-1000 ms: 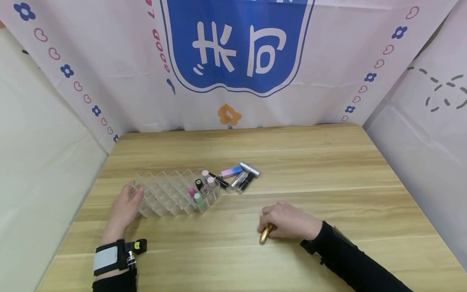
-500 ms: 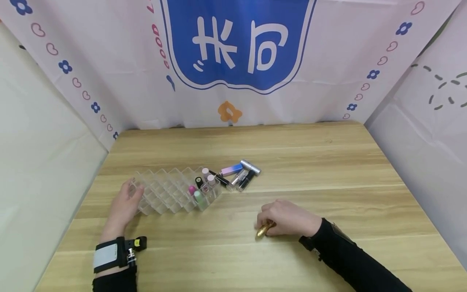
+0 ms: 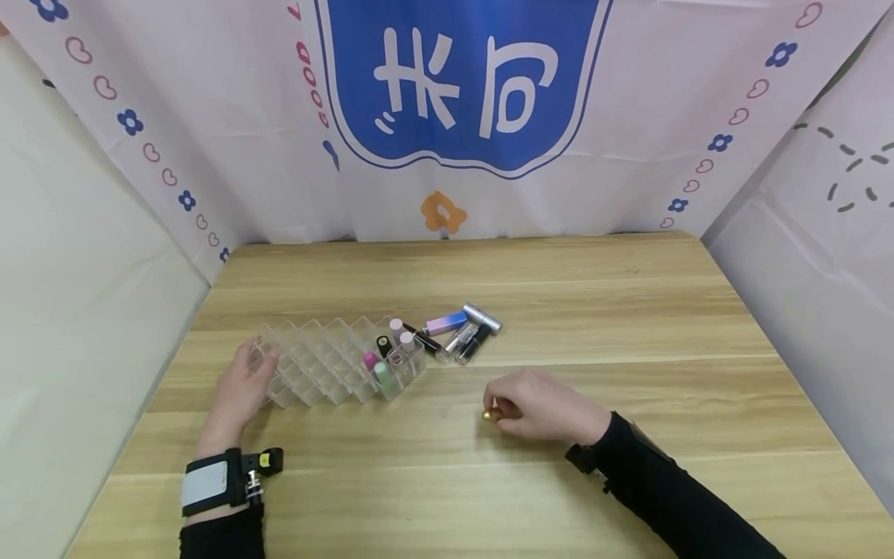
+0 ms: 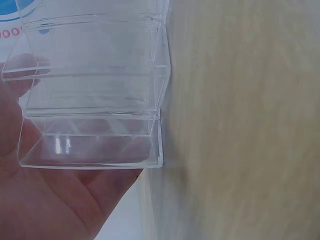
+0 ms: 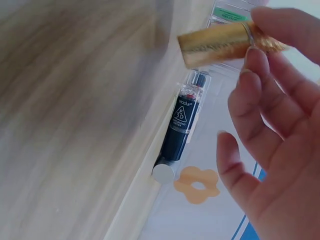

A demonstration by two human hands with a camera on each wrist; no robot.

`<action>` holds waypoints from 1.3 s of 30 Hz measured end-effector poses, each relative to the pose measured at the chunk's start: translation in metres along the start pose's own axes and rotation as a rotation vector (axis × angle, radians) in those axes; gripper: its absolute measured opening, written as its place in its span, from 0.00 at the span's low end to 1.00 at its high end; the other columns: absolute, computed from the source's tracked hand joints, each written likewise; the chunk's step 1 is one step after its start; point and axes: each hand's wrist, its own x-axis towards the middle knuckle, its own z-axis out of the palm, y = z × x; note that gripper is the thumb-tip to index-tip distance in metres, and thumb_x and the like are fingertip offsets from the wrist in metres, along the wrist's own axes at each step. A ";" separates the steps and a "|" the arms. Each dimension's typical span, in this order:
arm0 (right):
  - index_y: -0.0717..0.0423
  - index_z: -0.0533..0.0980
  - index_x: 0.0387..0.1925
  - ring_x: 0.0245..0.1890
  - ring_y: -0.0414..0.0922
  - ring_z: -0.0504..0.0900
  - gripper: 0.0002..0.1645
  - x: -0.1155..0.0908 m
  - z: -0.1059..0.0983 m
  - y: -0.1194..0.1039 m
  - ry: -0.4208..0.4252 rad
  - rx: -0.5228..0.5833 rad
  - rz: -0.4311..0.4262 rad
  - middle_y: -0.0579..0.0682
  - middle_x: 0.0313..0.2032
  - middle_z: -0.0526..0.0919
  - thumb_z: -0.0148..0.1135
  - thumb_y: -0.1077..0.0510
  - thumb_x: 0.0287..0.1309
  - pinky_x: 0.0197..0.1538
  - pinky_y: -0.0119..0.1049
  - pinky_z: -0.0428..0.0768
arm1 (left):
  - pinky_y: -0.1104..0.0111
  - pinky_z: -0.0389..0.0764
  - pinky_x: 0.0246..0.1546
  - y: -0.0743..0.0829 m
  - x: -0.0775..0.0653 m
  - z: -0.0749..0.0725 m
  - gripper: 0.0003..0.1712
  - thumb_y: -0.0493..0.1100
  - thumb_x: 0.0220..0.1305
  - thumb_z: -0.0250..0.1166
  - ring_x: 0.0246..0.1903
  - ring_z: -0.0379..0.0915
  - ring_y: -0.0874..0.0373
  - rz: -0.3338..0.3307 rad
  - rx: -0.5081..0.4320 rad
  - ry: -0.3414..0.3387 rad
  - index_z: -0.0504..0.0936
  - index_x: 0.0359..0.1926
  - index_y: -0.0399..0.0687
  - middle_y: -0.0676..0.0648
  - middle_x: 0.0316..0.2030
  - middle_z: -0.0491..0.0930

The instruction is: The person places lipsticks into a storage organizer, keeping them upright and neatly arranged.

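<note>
behind everything, a white cloth with a blue shield on it hangs past the far edge of your wooden table. on the table's left half sits the clear rack, its cells in slanted rows. your left hand grips the rack's left end, thumb on one side and fingers round the other, though through the clear plastic the fingertips are hard to make out. your right hand is right of the rack, thumb and fingertips clamped on the gold tube (the one with a thin band round it), little finger held apart from it. just beyond the rack's right end lie a blue-and-pink tube, a silver tube and a black tube. smallest, a magenta cap shows inside the rack, near that end.
</note>
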 end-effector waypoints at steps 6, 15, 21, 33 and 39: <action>0.41 0.78 0.33 0.25 0.27 0.74 0.06 0.005 -0.002 -0.002 0.036 0.061 0.129 0.32 0.25 0.79 0.69 0.54 0.56 0.31 0.22 0.78 | 0.31 0.53 0.67 0.001 0.000 0.000 0.47 0.66 0.75 0.35 0.70 0.45 0.23 -0.001 0.002 -0.004 0.34 0.77 0.39 0.23 0.73 0.45; 0.43 0.78 0.35 0.28 0.29 0.79 0.09 0.017 -0.004 -0.008 0.126 0.065 0.177 0.36 0.28 0.85 0.72 0.52 0.54 0.35 0.23 0.79 | 0.32 0.54 0.66 0.002 0.000 0.000 0.47 0.66 0.75 0.35 0.70 0.46 0.23 0.009 0.010 0.004 0.35 0.77 0.38 0.22 0.72 0.45; 0.45 0.80 0.35 0.29 0.30 0.78 0.08 0.029 -0.006 -0.016 0.161 0.121 0.194 0.36 0.29 0.83 0.71 0.53 0.54 0.34 0.24 0.79 | 0.32 0.54 0.66 -0.001 0.000 -0.001 0.46 0.65 0.75 0.34 0.70 0.46 0.23 0.017 0.004 0.001 0.35 0.77 0.38 0.22 0.72 0.45; 0.45 0.80 0.37 0.27 0.32 0.76 0.08 0.052 -0.009 -0.033 0.304 0.198 0.288 0.37 0.27 0.81 0.71 0.52 0.55 0.32 0.25 0.77 | 0.31 0.54 0.66 -0.002 0.000 0.001 0.47 0.66 0.75 0.35 0.69 0.47 0.22 0.026 0.004 0.003 0.35 0.77 0.37 0.21 0.72 0.46; 0.49 0.81 0.38 0.28 0.34 0.77 0.10 0.062 -0.014 -0.041 0.375 0.265 0.319 0.40 0.28 0.82 0.72 0.55 0.54 0.33 0.26 0.78 | 0.31 0.55 0.65 -0.001 0.001 0.000 0.46 0.65 0.75 0.36 0.69 0.47 0.22 0.030 0.006 0.009 0.35 0.77 0.37 0.21 0.72 0.47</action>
